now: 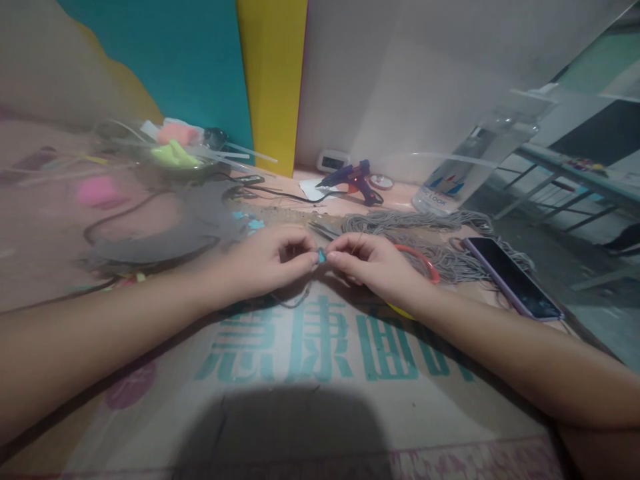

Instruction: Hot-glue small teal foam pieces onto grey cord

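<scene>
A small blue piece [321, 256], too small to make out its exact kind, is pinched between the fingertips of my left hand [280, 259] and my right hand [369, 261]. Both hands are closed and meet above the printed cardboard. A thin grey cord [295, 305] loops down below my left fingers. Scissors [434, 270] with a red handle lie partly hidden under my right hand, their blades pointing away to the left. Beyond my left hand lie several more small blue pieces [256, 225].
Bundled grey cord [420, 222] and a phone [515, 277] lie at right, near the table edge. Behind stand a glue gun [355, 179] with a lit red light, a white device [333, 161] and a clear bottle [450, 173]. Coloured clay-like lumps [175, 153] sit at back left.
</scene>
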Demonstrator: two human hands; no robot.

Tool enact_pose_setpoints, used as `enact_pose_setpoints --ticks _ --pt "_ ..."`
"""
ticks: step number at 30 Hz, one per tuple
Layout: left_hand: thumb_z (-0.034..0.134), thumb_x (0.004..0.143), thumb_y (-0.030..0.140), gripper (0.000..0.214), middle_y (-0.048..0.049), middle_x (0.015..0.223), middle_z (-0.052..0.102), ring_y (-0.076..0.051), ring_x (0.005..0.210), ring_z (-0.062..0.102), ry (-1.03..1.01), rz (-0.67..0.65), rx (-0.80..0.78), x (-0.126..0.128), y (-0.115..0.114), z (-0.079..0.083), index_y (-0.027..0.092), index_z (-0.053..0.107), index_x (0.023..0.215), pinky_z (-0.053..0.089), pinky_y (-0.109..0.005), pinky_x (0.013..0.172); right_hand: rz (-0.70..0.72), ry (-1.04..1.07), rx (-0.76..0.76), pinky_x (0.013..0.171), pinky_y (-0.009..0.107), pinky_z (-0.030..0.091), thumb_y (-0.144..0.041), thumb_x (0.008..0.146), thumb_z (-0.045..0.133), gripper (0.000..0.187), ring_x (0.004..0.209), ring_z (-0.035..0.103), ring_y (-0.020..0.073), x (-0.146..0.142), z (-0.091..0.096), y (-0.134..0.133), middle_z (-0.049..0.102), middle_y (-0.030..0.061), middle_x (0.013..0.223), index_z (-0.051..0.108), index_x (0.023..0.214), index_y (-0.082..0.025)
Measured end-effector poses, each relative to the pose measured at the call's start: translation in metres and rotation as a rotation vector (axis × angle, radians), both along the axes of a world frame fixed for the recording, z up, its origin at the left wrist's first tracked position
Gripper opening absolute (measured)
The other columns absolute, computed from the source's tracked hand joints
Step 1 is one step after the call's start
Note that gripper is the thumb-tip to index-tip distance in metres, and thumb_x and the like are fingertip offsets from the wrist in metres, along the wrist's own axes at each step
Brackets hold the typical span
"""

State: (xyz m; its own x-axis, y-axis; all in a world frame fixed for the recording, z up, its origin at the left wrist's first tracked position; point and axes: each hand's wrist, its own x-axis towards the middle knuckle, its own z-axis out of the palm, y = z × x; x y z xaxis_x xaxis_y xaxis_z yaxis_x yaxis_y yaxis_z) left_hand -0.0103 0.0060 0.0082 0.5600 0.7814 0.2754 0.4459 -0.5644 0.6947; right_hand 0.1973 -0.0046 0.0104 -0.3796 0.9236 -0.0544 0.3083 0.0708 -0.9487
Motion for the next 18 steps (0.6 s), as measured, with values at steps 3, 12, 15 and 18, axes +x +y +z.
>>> enact_pose_setpoints --ticks 3,12,15,18 --pt "0.053 0.089 0.035 0.022 0.0 0.078 0.068 -0.014 0.073 0.06 0.006 0.016 -0.013 -0.0001 -0.0002 -0.0007 0.018 0.066 0.083 0.045 -0.025 0.068 -0.007 -0.019 -0.026 0.039 0.018 0.024 -0.037 0.084 0.067 0.021 0.043 0.035 0.0056 -0.0006 0.0017 -0.0003 0.044 -0.0082 0.05 0.062 0.086 -0.017" --pt "0.053 0.092 0.04 0.026 -0.0012 0.086 0.07 -0.016 0.08 0.062 -0.006 0.003 -0.001 0.0009 0.0027 -0.0033 0.018 0.067 0.087 0.045 -0.027 0.073 -0.05 0.012 0.009 0.04 0.018 0.027 -0.043 0.084 0.067 0.027 0.045 0.039 0.0057 -0.0008 0.003 -0.0012 0.049 -0.0065 0.056 0.06 0.084 -0.017" --pt "0.054 0.091 0.036 0.023 -0.0008 0.085 0.069 -0.015 0.08 0.062 -0.003 -0.023 0.022 0.0013 0.0025 -0.004 0.018 0.066 0.084 0.045 -0.026 0.074 -0.044 -0.004 0.034 0.042 0.019 0.028 -0.042 0.086 0.065 0.027 0.048 0.039 0.0058 -0.0002 0.0019 -0.0004 0.049 -0.0056 0.059 0.062 0.083 -0.016" --pt "0.054 0.091 0.037 0.024 -0.0008 0.084 0.069 -0.016 0.079 0.061 -0.001 0.009 0.01 0.0009 0.0026 -0.0048 0.017 0.065 0.084 0.045 -0.027 0.073 -0.032 0.022 0.028 0.043 0.019 0.026 -0.043 0.089 0.061 0.028 0.048 0.036 0.0058 0.0009 -0.0009 0.0011 0.044 -0.0066 0.057 0.064 0.086 -0.015"
